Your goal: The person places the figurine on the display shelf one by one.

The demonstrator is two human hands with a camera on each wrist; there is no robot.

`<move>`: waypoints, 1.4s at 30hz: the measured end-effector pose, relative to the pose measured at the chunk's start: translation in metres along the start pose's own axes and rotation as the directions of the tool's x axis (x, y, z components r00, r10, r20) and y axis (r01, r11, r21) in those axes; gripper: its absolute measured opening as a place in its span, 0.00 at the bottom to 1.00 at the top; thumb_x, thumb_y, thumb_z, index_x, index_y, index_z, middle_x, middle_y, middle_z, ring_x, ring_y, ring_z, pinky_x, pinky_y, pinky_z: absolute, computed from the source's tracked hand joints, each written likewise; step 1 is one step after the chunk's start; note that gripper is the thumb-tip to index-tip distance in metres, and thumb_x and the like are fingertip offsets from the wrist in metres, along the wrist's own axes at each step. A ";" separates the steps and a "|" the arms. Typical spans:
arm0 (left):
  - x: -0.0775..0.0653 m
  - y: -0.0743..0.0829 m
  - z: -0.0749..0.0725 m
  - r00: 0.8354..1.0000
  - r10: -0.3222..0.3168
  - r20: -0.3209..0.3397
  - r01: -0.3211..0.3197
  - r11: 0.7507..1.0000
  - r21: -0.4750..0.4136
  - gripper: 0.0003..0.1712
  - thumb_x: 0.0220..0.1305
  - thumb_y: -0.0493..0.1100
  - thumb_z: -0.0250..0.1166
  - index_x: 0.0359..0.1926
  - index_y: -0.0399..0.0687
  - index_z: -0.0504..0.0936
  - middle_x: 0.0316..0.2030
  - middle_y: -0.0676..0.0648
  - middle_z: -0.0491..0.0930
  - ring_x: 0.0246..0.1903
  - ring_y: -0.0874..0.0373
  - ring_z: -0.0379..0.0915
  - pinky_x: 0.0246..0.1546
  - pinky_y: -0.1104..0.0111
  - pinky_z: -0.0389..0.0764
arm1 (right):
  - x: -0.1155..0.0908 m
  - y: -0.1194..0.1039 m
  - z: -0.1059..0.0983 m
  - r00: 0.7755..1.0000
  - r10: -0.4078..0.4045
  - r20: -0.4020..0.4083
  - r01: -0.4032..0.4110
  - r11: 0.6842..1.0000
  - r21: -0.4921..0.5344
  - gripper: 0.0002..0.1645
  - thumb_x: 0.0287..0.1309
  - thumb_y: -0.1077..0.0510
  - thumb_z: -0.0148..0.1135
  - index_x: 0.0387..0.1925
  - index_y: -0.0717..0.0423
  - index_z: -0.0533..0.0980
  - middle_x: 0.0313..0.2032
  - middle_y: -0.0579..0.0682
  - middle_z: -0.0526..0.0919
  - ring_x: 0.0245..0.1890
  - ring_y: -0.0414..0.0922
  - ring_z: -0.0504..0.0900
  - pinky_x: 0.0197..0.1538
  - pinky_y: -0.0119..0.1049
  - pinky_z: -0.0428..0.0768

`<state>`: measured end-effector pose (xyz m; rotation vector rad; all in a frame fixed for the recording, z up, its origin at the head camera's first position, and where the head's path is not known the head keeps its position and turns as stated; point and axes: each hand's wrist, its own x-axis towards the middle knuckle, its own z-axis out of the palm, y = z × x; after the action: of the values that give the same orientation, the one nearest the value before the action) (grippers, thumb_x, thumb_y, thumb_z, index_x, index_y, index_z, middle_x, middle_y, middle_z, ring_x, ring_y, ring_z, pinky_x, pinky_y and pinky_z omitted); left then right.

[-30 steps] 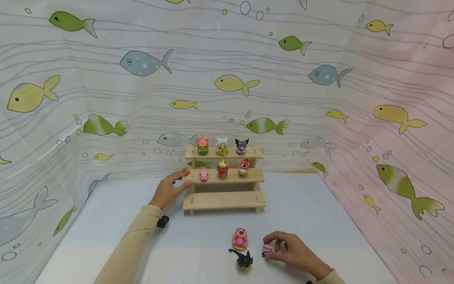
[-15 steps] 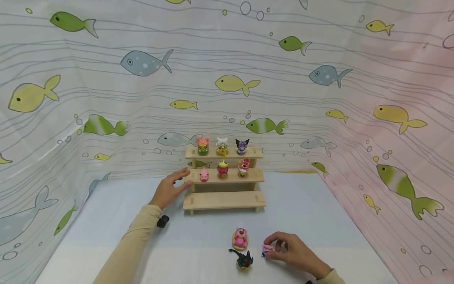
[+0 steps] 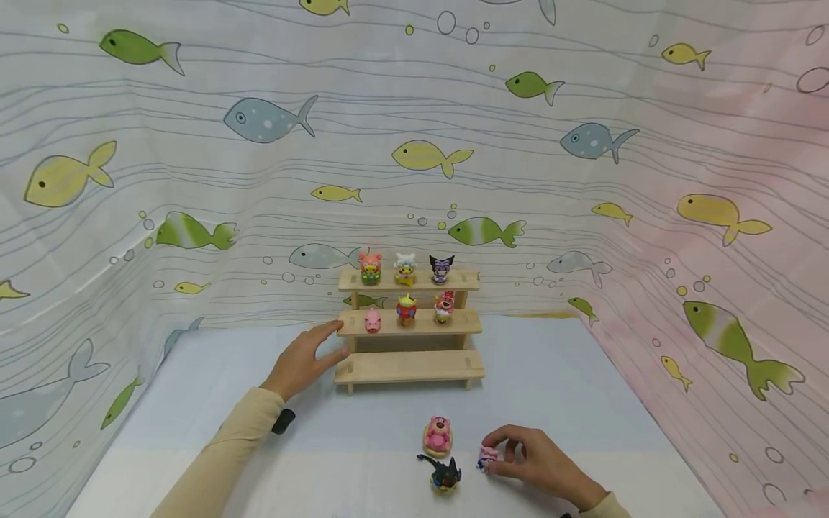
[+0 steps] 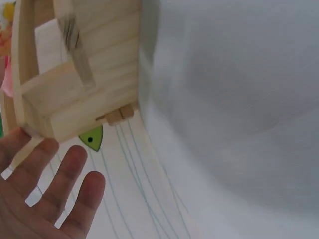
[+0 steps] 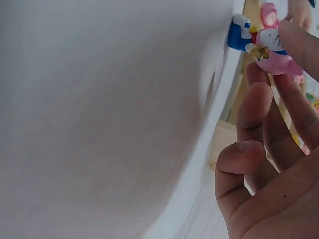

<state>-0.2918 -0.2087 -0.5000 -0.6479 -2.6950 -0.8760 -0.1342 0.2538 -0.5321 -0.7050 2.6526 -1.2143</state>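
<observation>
My right hand (image 3: 537, 462) pinches a small pink, white and blue figurine (image 3: 488, 459) between thumb and fingers, low over the table. In the right wrist view the same figurine (image 5: 273, 60) shows a white whiskered face and a gold star. Left of it, a pink bear figurine (image 3: 438, 436) and a black horned figurine (image 3: 445, 476) stand on the table. My left hand (image 3: 299, 365) is at the left end of a three-tier wooden shelf (image 3: 408, 367). Its fingers (image 4: 88, 191) are extended, and some fingertips are at the wood's edge in the left wrist view.
On the top tier stand three figurines, including a purple-and-black one (image 3: 442, 270). The middle tier bears a pink pig (image 3: 372, 321), a red-and-blue figurine (image 3: 406, 310) and a red-capped bear (image 3: 444, 307). A fish-patterned cloth (image 3: 414, 108) encloses the white table (image 3: 363, 460).
My left hand has slid slightly down and toward me along the shelf's left end. The head view has shifted a little. My right hand stays nearly still with the figurine.
</observation>
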 end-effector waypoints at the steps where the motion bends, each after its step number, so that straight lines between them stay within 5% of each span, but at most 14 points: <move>1: -0.003 0.001 0.001 1.000 0.002 -0.005 -0.002 1.000 0.010 0.41 0.67 0.62 0.67 0.75 0.53 0.68 0.70 0.45 0.71 0.65 0.41 0.69 0.60 0.41 0.73 | 0.000 0.000 0.000 1.000 0.005 0.005 -0.005 1.000 0.007 0.18 0.59 0.45 0.73 0.50 0.42 0.83 0.42 0.35 0.85 0.32 0.35 0.79 0.33 0.31 0.76; 9: -0.022 0.005 0.009 0.993 0.069 -0.094 -0.059 0.994 0.097 0.36 0.62 0.61 0.72 0.63 0.45 0.75 0.56 0.43 0.80 0.52 0.45 0.79 0.49 0.47 0.80 | 0.000 0.001 -0.001 1.000 0.025 0.018 -0.025 1.000 0.013 0.18 0.60 0.44 0.72 0.50 0.42 0.83 0.43 0.35 0.85 0.32 0.35 0.79 0.33 0.30 0.76; 19: -0.027 -0.003 0.020 0.994 0.111 0.014 -0.112 0.975 0.190 0.39 0.62 0.69 0.67 0.63 0.48 0.80 0.60 0.45 0.80 0.57 0.42 0.76 0.54 0.44 0.77 | 0.002 0.003 -0.001 1.000 0.016 0.015 -0.016 1.000 0.018 0.18 0.60 0.43 0.72 0.50 0.40 0.83 0.43 0.36 0.85 0.33 0.35 0.79 0.32 0.32 0.76; 30: -0.026 0.002 0.018 0.992 0.120 0.031 -0.123 0.975 0.184 0.38 0.61 0.68 0.68 0.61 0.48 0.83 0.60 0.45 0.81 0.58 0.42 0.75 0.56 0.44 0.77 | 0.009 -0.003 -0.007 0.997 0.036 -0.061 -0.038 0.999 -0.025 0.17 0.61 0.43 0.72 0.50 0.40 0.83 0.42 0.36 0.85 0.31 0.36 0.78 0.30 0.30 0.76; 42: -0.024 0.001 0.019 0.992 0.123 0.026 -0.126 0.978 0.164 0.37 0.59 0.68 0.70 0.60 0.49 0.84 0.59 0.47 0.81 0.57 0.43 0.77 0.56 0.47 0.78 | 0.020 -0.004 -0.008 0.976 -0.107 -0.190 0.085 0.989 -0.122 0.15 0.56 0.45 0.76 0.46 0.35 0.84 0.34 0.30 0.83 0.25 0.34 0.74 0.25 0.26 0.71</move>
<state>-0.2719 -0.2047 -0.5226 -0.7782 -2.6707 -0.6109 -0.1525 0.2478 -0.5231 -0.7765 2.9000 -1.2240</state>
